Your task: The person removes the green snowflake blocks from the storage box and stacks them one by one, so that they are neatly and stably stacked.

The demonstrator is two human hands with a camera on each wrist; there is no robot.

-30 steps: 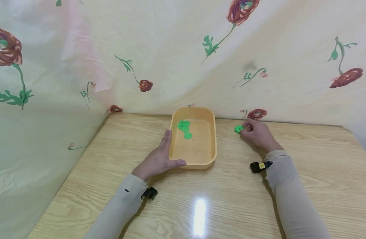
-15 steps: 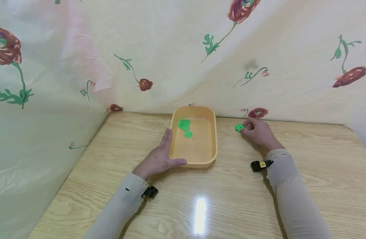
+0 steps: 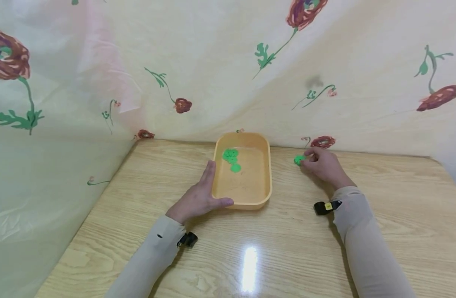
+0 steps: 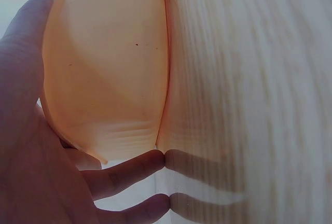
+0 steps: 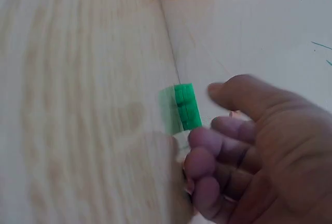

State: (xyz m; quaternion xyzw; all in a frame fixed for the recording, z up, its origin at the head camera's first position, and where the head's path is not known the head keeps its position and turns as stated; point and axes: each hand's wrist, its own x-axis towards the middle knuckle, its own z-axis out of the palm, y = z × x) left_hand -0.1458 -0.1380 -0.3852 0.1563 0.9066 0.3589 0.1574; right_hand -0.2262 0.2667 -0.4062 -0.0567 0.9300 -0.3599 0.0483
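In the head view, my left hand (image 3: 198,198) rests at the near left corner of an orange plastic tray (image 3: 267,178). Its thumb lies along the near rim and its straight fingers along the left side; the left wrist view shows two fingertips down at the table. Several flat green notched discs (image 3: 231,155) lie inside the tray, partly overlapping. To the tray's right, my right hand (image 3: 325,167) is beside more green discs (image 3: 298,160), fingers loosely bent. In the right wrist view these discs (image 5: 187,106) form a low stack, with a gap between it and the thumb.
The wooden table (image 3: 280,236) ends at the back against a flower-patterned cloth (image 3: 213,62), which also hangs along the left. The tray stands close to this back cloth. A bright light reflection shows on the near part of the table.
Both hands, the tray and the green discs keep their places relative to one another. The head view has shifted very slightly.
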